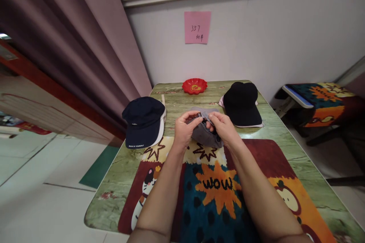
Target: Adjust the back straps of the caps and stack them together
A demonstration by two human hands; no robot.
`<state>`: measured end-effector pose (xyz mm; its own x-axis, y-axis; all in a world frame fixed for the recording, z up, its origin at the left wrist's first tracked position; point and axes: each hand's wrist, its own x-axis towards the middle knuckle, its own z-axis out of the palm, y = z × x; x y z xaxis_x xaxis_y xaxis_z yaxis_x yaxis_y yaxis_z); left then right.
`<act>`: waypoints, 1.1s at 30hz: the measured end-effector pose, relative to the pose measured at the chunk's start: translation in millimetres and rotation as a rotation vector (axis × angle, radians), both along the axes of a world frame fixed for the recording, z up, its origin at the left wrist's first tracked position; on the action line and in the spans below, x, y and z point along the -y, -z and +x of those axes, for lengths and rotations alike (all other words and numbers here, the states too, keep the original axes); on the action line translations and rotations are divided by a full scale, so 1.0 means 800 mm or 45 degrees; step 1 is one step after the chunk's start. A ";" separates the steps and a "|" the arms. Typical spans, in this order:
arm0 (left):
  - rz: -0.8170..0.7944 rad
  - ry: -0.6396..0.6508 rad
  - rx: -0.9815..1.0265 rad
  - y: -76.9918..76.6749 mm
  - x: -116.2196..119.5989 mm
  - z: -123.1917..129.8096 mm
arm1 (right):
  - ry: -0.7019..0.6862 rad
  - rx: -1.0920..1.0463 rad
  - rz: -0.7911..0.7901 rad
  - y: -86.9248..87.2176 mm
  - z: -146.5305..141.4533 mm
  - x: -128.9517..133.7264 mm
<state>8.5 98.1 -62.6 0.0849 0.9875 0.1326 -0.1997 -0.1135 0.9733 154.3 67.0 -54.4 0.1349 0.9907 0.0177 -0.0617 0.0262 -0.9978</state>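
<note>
A grey cap [205,136] is held in both hands over the back edge of the patterned mat. My left hand [186,125] pinches one side of the cap's back strap, near a small dark buckle. Opposite it, my right hand [219,123] grips the grey strap end between thumb and fingers. The cap's brim points away from me, partly covered by the hands. To the left lies a navy cap [144,117] on top of a white one. On the right a black cap [242,102] rests over a pale pink one.
A red scalloped dish [194,86] stands at the back of the green wood-patterned table [105,193]. The colourful mat [211,205] covers the table's front. Behind is a wall with a pink note [197,27]; a purple curtain [114,34] hangs at left.
</note>
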 end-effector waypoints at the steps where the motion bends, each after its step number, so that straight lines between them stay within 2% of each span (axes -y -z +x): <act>1: -0.016 0.004 0.012 -0.001 0.000 0.000 | 0.000 -0.026 -0.013 0.000 0.000 -0.001; 10: -0.098 0.037 0.095 -0.005 0.005 0.003 | -0.078 -0.093 -0.065 0.001 0.003 -0.002; 22: -0.135 0.077 0.031 -0.005 0.004 0.001 | -0.228 -0.041 -0.061 -0.006 0.004 0.002; 33: -0.162 0.143 0.002 -0.008 0.001 -0.008 | -0.206 -0.019 -0.055 0.000 0.012 0.001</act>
